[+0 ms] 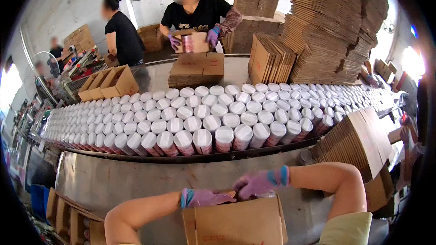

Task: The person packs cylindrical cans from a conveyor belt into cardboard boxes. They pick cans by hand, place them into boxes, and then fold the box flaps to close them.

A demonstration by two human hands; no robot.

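A cardboard carton [238,223] with red print stands at the bottom middle, close to my body. My left hand [209,198], in a purple glove with a blue cuff, lies along the carton's far top edge; the fingers point right. Just to its right, my right hand [255,184], gloved alike, is bent over the same edge, slightly blurred, with something clear and shiny under the palm. Whether either hand grips anything is hard to see. Beyond them, rows of cylindrical cans [224,137] with whitish lids stand packed on a long conveyor.
Flattened cartons [357,139] lean at the right; taller stacks [333,30] rise behind the conveyor. A steel table [129,173] lies before me. Across it, a gloved co-worker [196,13] holds a carton, another person [122,37] stands further left. Open cartons [64,212] are at lower left.
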